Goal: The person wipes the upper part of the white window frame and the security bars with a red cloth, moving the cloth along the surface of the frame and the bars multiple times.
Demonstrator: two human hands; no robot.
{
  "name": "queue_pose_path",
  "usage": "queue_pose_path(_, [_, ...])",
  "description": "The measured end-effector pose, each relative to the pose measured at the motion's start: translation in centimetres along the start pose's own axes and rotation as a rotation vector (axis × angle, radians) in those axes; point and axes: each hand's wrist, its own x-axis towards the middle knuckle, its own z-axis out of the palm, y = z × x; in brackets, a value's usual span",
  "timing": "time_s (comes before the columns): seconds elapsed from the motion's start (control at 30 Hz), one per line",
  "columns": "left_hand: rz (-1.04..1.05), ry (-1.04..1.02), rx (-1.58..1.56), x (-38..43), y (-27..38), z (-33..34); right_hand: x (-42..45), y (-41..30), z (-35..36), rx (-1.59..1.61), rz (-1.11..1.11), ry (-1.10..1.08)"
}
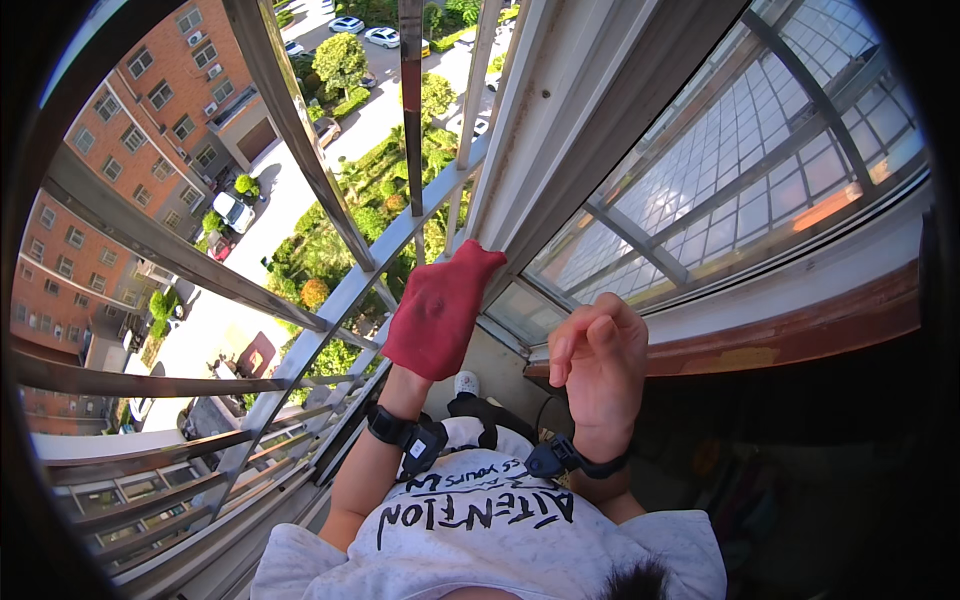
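Note:
A red cloth [439,311] covers my left hand from fingertips to wrist like a mitt, so its fingers are hidden. The cloth's far end reaches the white window frame [517,150], at the lower part of the frame's upright; whether it presses on it cannot be told. My right hand [604,360] is raised beside the glass window pane [720,172], palm turned inward and fingers loosely bent and apart. It holds nothing. Both wrists wear black straps with small devices, the left device [424,448] bearing a white label.
Metal security bars [307,165] with a crossbar [405,225] run outside the opening on my left. Far below are parked cars, shrubs and a brick building [142,142]. A reddish-brown sill edge [787,326] runs along the right. My shoe [466,382] stands on the floor.

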Motion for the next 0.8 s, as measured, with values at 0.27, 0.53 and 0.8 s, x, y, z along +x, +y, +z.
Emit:
queue_pose_path(0.27, [-0.092,-0.116,0.114,-0.3,0.5,-0.3,-0.1,-0.3,-0.1,0.015,0.085,-0.033])
queue_pose_path(0.53, [-0.099,-0.138,0.151,-0.7,0.7,0.0,-0.3,-0.8,-0.1,-0.05,0.092,-0.045])
queue_pose_path(0.8, [-0.105,-0.136,0.192,-0.7,1.0,0.1,-0.6,-0.9,1.1,-0.236,0.041,0.099])
